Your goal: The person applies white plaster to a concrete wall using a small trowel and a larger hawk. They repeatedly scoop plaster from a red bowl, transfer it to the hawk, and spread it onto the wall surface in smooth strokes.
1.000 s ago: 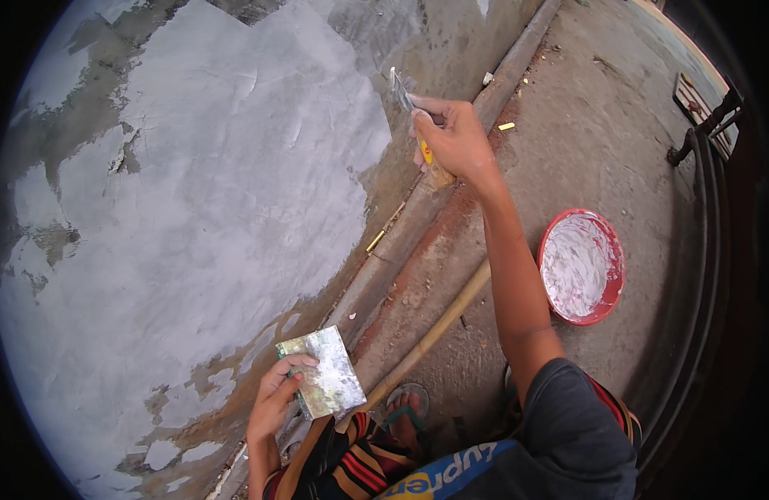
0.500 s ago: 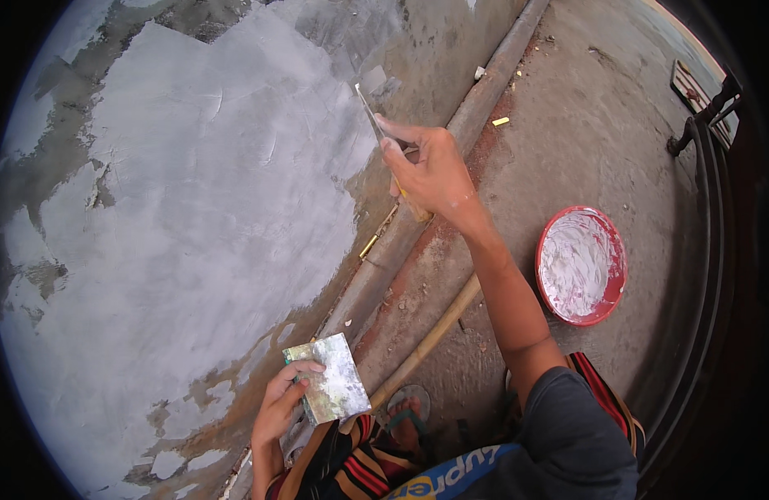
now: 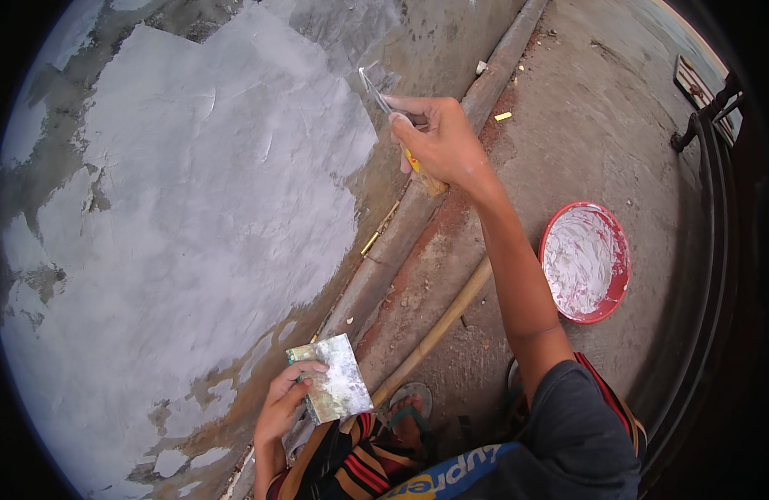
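My right hand point(image 3: 451, 146) is closed around a putty knife point(image 3: 374, 92). Its thin blade, seen nearly edge-on with a white dab at the tip, points up and left in front of the wall point(image 3: 209, 175), which is widely coated in pale putty. The wooden handle sticks out below my palm. Whether the blade touches the wall I cannot tell. Low in the picture my left hand point(image 3: 276, 402) grips a flat rectangular plate point(image 3: 343, 382) by its left side, thumb and a finger on top. White putty is smeared across the plate's face.
On the concrete floor to the right stands a red basin point(image 3: 624, 279) with white putty inside. A pipe-like ledge point(image 3: 393, 250) runs along the wall's foot. A bamboo pole point(image 3: 439, 327) lies slanting beside my sandalled foot point(image 3: 409, 408). Dark metal rails point(image 3: 711, 267) curve along the far right.
My right hand has risen slightly and shifted right with the putty knife, its blade tilting a little more. My left hand and the plate have hardly moved.
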The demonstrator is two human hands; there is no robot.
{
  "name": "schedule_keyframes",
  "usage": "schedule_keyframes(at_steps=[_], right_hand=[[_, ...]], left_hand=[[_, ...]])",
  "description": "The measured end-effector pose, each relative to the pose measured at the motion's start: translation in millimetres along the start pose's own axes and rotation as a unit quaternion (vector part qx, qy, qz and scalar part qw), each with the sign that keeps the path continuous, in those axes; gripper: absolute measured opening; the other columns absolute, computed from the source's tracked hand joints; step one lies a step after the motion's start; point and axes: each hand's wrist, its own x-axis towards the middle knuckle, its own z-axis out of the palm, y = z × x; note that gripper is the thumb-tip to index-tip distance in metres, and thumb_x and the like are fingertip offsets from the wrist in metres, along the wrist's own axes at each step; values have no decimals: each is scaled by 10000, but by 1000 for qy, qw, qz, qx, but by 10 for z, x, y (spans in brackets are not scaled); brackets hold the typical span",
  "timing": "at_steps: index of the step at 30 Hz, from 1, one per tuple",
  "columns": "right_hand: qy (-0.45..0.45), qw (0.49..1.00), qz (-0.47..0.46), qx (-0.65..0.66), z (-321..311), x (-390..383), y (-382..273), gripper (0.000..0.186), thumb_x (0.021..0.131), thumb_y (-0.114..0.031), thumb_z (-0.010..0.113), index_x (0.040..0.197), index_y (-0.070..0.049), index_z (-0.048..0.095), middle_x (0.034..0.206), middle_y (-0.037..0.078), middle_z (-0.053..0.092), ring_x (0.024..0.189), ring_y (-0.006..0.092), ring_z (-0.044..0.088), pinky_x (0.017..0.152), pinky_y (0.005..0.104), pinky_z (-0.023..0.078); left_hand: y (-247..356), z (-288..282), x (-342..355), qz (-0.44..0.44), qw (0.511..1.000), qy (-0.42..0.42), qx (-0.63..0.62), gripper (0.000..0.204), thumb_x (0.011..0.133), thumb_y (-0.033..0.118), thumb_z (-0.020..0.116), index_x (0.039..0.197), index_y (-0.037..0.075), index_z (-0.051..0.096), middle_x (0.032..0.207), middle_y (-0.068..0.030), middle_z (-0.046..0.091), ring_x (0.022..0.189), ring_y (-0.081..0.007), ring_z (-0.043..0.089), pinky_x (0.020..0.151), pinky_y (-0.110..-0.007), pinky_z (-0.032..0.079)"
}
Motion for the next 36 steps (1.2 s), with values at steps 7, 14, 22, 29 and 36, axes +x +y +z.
schedule_keyframes(at_steps=[7, 14, 22, 29, 36], right_hand=[[160, 962, -138, -175, 688, 87, 223, 410, 899, -114, 590, 1248, 97, 543, 527, 42, 546, 474, 96, 548, 465, 285, 465], [-6, 998, -62, -13, 201, -174, 78, 417, 893, -97, 600, 1261, 88, 539, 597, 22, 553, 498, 88, 544, 480, 273, 470], [8, 998, -31, -55, 24, 82, -14, 412, 863, -127, 572, 1218, 83, 575, 567, 124, 588, 507, 142, 614, 527, 287, 497], [-41, 996, -43, -73, -23, -151, -72, 408, 897, -115, 580, 1265, 59, 552, 593, 32, 564, 482, 101, 575, 486, 269, 468], [-5, 998, -31, -55, 115, -48, 121, 403, 895, -105, 579, 1260, 63, 553, 584, 49, 581, 472, 97, 572, 469, 260, 458]], left_hand=[[22, 20, 70, -5, 1000, -11, -5, 280, 897, -13, 423, 1124, -25, 587, 1127, -69, 603, 1095, -153, 516, 973, -278, 362], [62, 54, 58, -9, 1000, -5, -15, 279, 904, -16, 421, 1130, -26, 585, 1131, -69, 604, 1098, -148, 516, 973, -276, 364], [94, 86, 65, -24, 1000, -9, 1, 283, 903, -20, 419, 1133, -22, 585, 1135, -63, 600, 1092, -144, 516, 971, -276, 366], [83, 77, 65, -14, 1000, -6, 11, 285, 904, -19, 416, 1132, -21, 585, 1140, -68, 600, 1092, -147, 517, 970, -278, 366], [47, 59, 52, -3, 1000, -9, 11, 276, 909, -19, 424, 1134, -19, 585, 1137, -70, 601, 1093, -150, 518, 969, -278, 370]])
